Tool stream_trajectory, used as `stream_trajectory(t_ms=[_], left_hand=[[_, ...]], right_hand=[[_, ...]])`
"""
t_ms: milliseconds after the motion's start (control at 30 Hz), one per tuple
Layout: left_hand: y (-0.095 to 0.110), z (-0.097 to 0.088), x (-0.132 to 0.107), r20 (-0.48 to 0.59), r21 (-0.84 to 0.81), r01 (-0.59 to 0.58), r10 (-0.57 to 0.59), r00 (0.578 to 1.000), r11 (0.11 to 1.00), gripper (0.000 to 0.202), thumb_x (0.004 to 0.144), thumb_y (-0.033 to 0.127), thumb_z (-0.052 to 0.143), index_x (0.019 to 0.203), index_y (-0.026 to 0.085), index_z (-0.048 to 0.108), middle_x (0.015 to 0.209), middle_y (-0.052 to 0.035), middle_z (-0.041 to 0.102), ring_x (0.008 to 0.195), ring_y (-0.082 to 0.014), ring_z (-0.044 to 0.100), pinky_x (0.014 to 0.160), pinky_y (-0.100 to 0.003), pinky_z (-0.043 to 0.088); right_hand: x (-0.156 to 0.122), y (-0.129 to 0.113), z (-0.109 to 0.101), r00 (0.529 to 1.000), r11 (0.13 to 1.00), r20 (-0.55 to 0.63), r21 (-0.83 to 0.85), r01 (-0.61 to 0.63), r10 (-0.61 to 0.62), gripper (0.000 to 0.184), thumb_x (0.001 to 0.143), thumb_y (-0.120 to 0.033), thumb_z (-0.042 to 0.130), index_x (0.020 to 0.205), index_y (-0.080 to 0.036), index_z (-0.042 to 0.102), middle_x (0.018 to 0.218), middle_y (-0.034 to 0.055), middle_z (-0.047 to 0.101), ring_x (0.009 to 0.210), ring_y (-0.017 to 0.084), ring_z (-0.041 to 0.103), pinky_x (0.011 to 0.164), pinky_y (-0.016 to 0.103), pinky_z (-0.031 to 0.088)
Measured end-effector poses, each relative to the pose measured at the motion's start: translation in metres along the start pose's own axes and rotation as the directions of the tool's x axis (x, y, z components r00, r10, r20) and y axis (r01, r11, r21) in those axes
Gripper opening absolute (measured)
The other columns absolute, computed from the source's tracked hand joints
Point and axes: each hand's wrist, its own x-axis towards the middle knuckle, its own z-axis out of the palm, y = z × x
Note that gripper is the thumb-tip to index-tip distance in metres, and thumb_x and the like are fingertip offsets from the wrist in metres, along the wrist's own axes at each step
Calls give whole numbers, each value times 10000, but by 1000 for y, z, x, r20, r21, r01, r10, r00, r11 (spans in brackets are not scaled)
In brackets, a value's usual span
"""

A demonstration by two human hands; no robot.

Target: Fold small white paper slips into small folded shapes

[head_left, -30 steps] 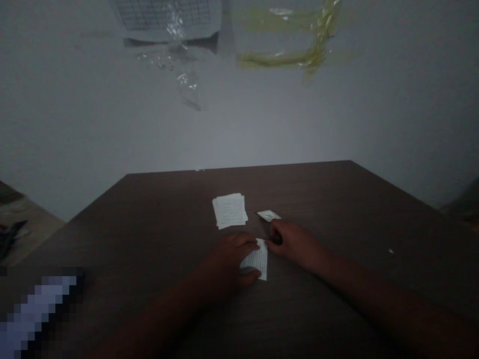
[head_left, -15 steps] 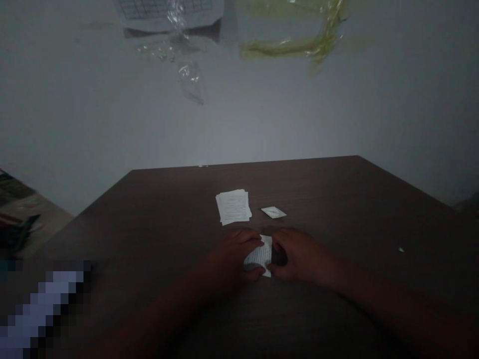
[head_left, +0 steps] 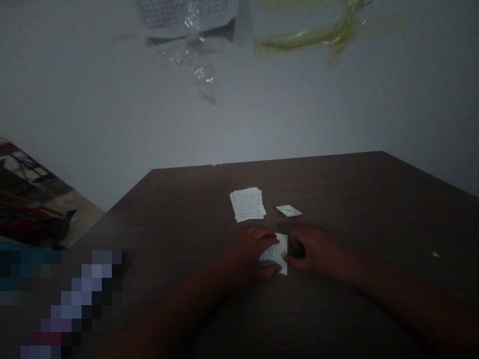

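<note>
A small printed sheet of paper [head_left: 280, 253] lies on the table between my hands. My left hand [head_left: 249, 254] covers its left side, with fingers at the top and thumb at the bottom holding it. At the right edge, my right hand [head_left: 316, 249] is curled, its thumb touching the paper and its index finger bent near the upper corner. Just beyond the hands is a stack of printed paper sheets [head_left: 249, 204]. To the right of that stack rests a folded, diamond-shaped piece of paper [head_left: 289, 211].
The dark wooden table [head_left: 179, 219] meets a pale wall [head_left: 269, 114] at the back. Taped paper and clear plastic [head_left: 205, 80] hang on the wall, beside yellow tape [head_left: 299, 42]. A white scrap [head_left: 436, 254] lies at right. A pixelated patch [head_left: 86, 284] hides the lower left.
The view has shifted, so the table and papers appear further right. Both hands stay at the sheet; the right index finger has drawn slightly away from its upper edge.
</note>
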Motion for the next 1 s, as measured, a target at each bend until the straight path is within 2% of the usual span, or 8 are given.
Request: stream_trajectory(t_ms=[67,200,400,500,600,767,900,1000], left_hand=[[0,1,0,-4,-13,-3,3,1000,1000,592,1018,303,895,1603,266,810,1740,-110,773,1611,-411,731,1423,-584,566],[-1,3,1,0,-23,8,-8,1000,1000,585,1007,307,915,1584,268,820,1732,-102,780,1616,-410,727,1429,-572,558],[0,4,1,-10,-13,-4,3,1000,1000,557,1026,290,929,1569,269,808,1728,-104,780,1617,-408,724,1420,-604,565],[1,3,1,-2,-2,-10,10,1000,1000,573,1018,271,946,1572,220,805,1703,-126,788,1609,-397,730,1419,-586,572],[1,3,1,2,3,-7,7,1000,1000,607,1015,262,954,1596,163,803,1717,-164,779,1617,-408,725,1432,-571,559],[-3,4,1,3,11,-2,2,1000,1000,601,1037,322,935,1614,213,809,1746,-145,773,1629,-417,720,1428,-593,567],[-7,7,1,-10,14,-14,14,1000,1000,598,1053,309,926,1629,210,800,1758,-162,765,1644,-419,710,1428,-630,566],[-9,8,1,-18,16,-26,26,999,1000,598,1054,321,928,1634,249,801,1749,-141,772,1635,-415,717,1423,-634,570]], right_hand=[[-7,-8,0,998,999,59,24,23,-25,248,901,-244,985,900,-243,737,912,28,790,806,224,675,749,341,398],[-12,-17,1,997,999,70,-12,35,-34,240,916,-252,982,882,-237,745,894,37,777,808,223,663,754,342,394],[-14,-16,5,995,998,68,10,68,-68,297,897,-219,972,833,-242,683,851,18,742,791,213,658,743,333,386],[-12,-11,5,996,997,73,51,55,-59,323,902,-210,958,816,-248,648,843,9,735,780,209,666,730,329,389],[-4,-2,4,998,998,51,49,45,-48,321,922,-188,928,815,-250,632,825,-1,721,769,207,665,736,332,392],[14,13,2,999,1000,-34,-6,-25,24,344,966,-160,888,805,-251,598,818,-2,699,770,208,644,742,333,383],[21,20,3,990,997,-116,4,-80,80,289,1017,-175,852,835,-250,641,843,11,730,781,215,677,729,326,404],[22,23,5,985,997,-156,22,-69,71,179,1058,-193,816,928,-248,708,886,23,768,804,226,713,742,329,437]])
